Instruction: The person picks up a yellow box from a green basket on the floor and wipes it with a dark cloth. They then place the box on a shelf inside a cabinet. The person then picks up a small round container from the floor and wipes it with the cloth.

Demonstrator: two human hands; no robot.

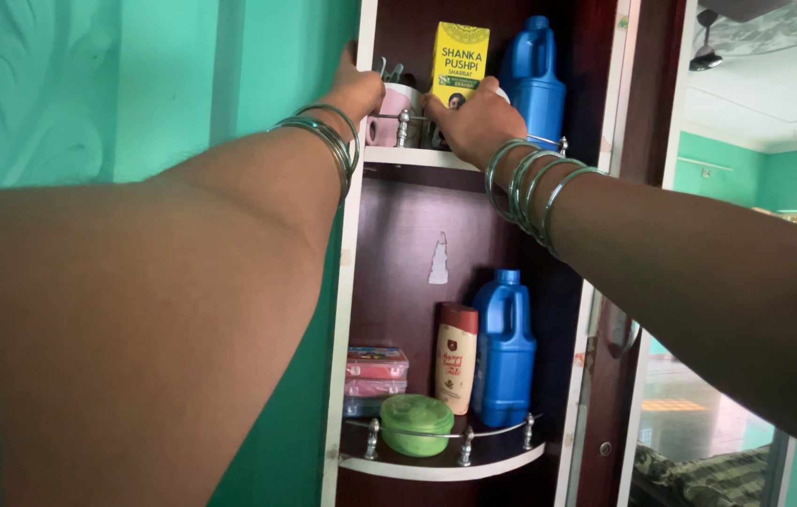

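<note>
Two bare arms, both ringed with green bangles, stretched up and forward to the upper shelf [417,158] of a dark corner cabinet. Left hand [358,89] curled over the left rim of a pink-and-white cup [389,117], fingers hidden behind it, so grip not fully readable; touching at least, probably closed on the rim. Right hand [478,122] just right of that cup, knuckles toward the camera, fingers bent down and pressed at the foot of a yellow carton [459,61]; whether pinching it or only resting there, cannot tell. Cup upright at the shelf's left end, long axis vertical, mouth up, with small metal utensils poking out of the top; lying ahead of and above both wrists, left hand clearly the nearer and already on it. Carton also upright, printed face toward the camera, standing between cup and a blue jug [532,80] at the right, handle up. Low chrome rail [403,127] along the shelf edge, directly in front of cup and carton. Lower shelf [441,460] well below: second blue jug, cream bottle with red cap, green round tub, stacked pink packets.
</note>
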